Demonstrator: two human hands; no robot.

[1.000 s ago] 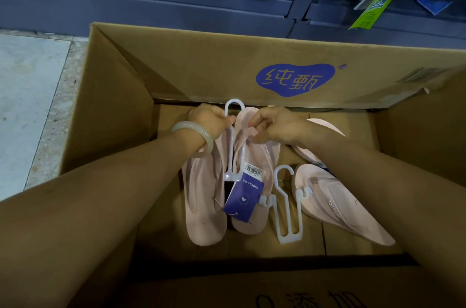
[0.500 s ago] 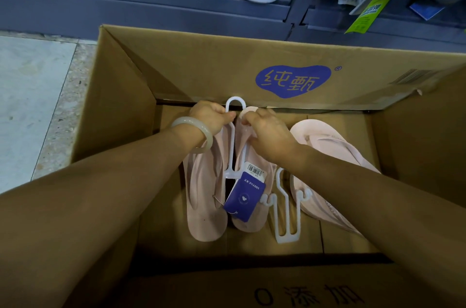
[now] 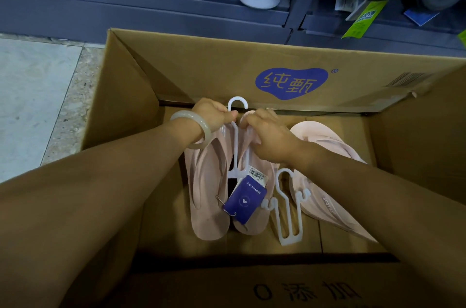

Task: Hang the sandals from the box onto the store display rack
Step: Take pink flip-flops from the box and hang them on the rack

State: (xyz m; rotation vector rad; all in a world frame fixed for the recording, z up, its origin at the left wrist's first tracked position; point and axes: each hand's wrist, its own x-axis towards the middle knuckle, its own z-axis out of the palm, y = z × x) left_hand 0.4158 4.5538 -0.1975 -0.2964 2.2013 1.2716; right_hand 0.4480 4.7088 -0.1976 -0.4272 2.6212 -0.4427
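While both hands work at one spot, the head view gives these lines:

Head view, pair in hand: two pink sandals (image 3: 214, 189) lie side by side at the centre of the frame on the floor of the cardboard box (image 3: 131, 110), clipped to a white hanger (image 3: 237, 141).

Long axis: the pair and its hanger run from the lower centre up toward the far wall of the box; the hook end points to the top of the frame, just beyond the knuckles.

Left hand (image 3: 211, 113): curled, gripping the hanger stem just under the hook, at the toe end of the left sandal.

Right hand (image 3: 267, 136): curled over the toe end of the right sandal, touching the hanger stem; what exactly its fingers pinch I cannot tell.

Nearer hand: both sit at the hook end, the left hand closer to the hook itself, so a lift would likely lead from there, upward toward the rack (image 3: 176, 12) across the top of the frame.

Other stock: a spare hanger (image 3: 288, 209) lies just right of the pair; more pink sandals (image 3: 327, 146) lie further right, partly under the right forearm.

Writing: blue logo (image 3: 292, 83) on the far wall reads "纯甄"; the near flap shows "添加"; the purple tag (image 3: 245, 200) reads "SOOYILE", with a barcode sticker above it; lettering on the right sandal is too small to read fully.
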